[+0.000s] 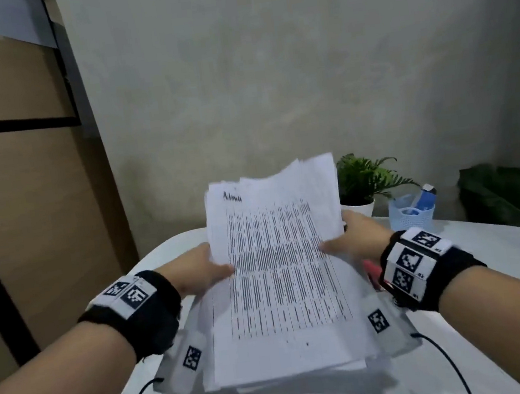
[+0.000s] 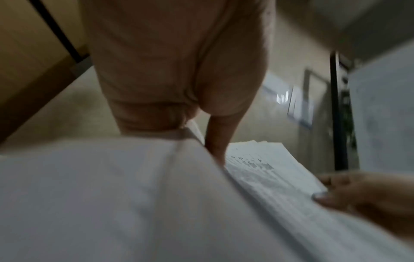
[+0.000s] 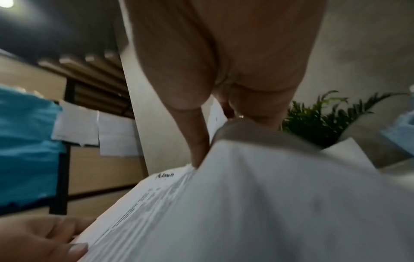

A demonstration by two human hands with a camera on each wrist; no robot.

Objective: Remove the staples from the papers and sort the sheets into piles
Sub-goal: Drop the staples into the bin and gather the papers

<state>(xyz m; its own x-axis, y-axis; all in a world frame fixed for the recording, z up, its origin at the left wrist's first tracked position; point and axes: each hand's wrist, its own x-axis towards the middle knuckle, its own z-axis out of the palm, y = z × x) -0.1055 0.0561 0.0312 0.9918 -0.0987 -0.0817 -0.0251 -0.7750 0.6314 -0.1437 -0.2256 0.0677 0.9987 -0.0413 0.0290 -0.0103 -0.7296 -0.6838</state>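
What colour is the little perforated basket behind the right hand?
Pale blue perforated plastic basket, clearest in the head view.

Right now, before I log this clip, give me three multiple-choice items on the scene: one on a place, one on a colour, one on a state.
1. Where is the potted plant?
A. on the table's far side, right of the papers
B. under the table
C. in the left hand

2. What colour is the small basket?
A. red
B. pale blue
C. black

3. How is the stack of papers held?
A. lying flat, untouched
B. by one hand only
C. gripped at both side edges, top tilted up

Answers:
1 A: it stands behind the right hand.
2 B: its mesh wall is pale blue.
3 C: the left hand and the right hand each hold an edge.
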